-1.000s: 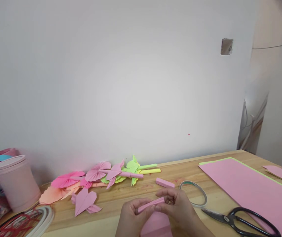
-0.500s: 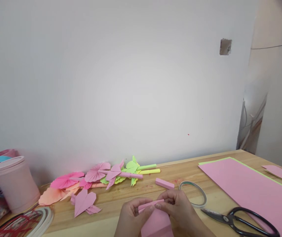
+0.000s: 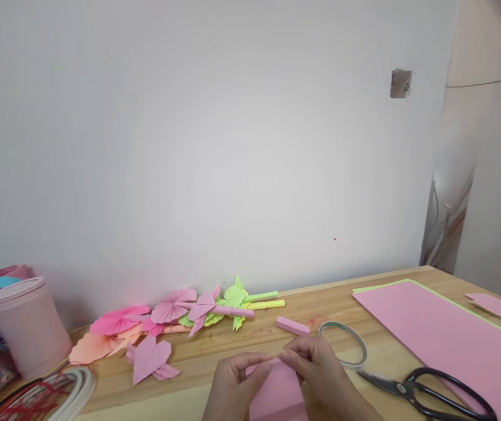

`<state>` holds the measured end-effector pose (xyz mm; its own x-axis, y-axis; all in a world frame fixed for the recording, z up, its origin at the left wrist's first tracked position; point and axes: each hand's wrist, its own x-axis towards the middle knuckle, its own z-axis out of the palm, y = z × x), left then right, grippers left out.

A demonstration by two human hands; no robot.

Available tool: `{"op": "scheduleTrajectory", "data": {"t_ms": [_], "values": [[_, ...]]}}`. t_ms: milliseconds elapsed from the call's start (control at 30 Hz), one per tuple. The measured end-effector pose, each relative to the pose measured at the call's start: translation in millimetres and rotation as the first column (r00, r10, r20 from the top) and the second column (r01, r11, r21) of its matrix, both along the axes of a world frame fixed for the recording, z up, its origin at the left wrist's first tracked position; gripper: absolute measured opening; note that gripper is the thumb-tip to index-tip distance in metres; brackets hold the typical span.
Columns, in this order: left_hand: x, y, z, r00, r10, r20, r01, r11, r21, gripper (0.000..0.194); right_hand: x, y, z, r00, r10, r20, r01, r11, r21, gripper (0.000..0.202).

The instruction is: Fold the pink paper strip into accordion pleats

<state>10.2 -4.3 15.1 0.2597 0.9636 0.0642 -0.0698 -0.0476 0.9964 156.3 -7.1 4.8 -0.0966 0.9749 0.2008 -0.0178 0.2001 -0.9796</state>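
Both hands meet at the bottom centre of the wooden table (image 3: 241, 339). My left hand (image 3: 232, 386) and my right hand (image 3: 315, 371) pinch the far edge of a small pink paper sheet (image 3: 279, 394) that lies flat between them, a crease showing low on it. Just beyond my right hand lies a short folded pink paper strip (image 3: 293, 325), apart from my fingers. A ring of tape (image 3: 344, 344) rests right of that strip.
Black scissors (image 3: 429, 393) lie at the lower right beside a large pink sheet (image 3: 443, 333) over a green one. Folded paper flowers (image 3: 189, 310) and a pink paper heart (image 3: 149, 358) line the wall. A pink cup (image 3: 28, 324) and tape rolls (image 3: 64, 389) stand left.
The rolled pink edge held between my fingers has been flattened out; the sheet now lies more open, and my fingertips have shifted slightly down and apart.
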Motion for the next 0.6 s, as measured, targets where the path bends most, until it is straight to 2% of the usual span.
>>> {"op": "scheduleTrajectory", "data": {"t_ms": [67, 167, 267, 367, 500, 600], "values": [[0.0, 2.2, -4.5, 0.997, 0.015, 0.069, -0.012, 0.999, -0.048, 0.023, -2.1, 2.0, -2.9, 0.998, -0.003, -0.060, 0.003, 1.000, 0.002, 0.021], [1.2, 3.8, -7.7, 0.992, 0.013, 0.127, -0.004, 0.998, -0.070, 0.021, -7.2, 4.6, -8.2, 0.985, -0.079, -0.151, 0.075, 0.997, -0.031, 0.019], [2.2, 4.1, -9.4, 0.996, 0.039, 0.085, -0.039, 0.999, -0.004, 0.018, -11.5, 3.8, -8.6, 0.969, -0.110, -0.222, 0.093, 0.992, -0.084, 0.019], [1.4, 5.8, -14.7, 0.991, 0.123, 0.047, -0.125, 0.991, 0.049, 0.019, -12.9, 2.1, -6.9, 0.962, -0.110, -0.251, 0.088, 0.991, -0.097, 0.018], [-1.1, 9.5, -22.9, 0.983, 0.157, 0.094, -0.155, 0.988, -0.026, 0.026, -12.9, 3.0, -10.3, 0.943, -0.146, -0.301, 0.119, 0.987, -0.105, 0.016], [-3.0, 10.6, -23.8, 0.982, 0.155, 0.109, -0.148, 0.987, -0.067, 0.026, -12.8, 5.0, -14.9, 0.931, -0.145, -0.336, 0.111, 0.987, -0.118, 0.016]]}}
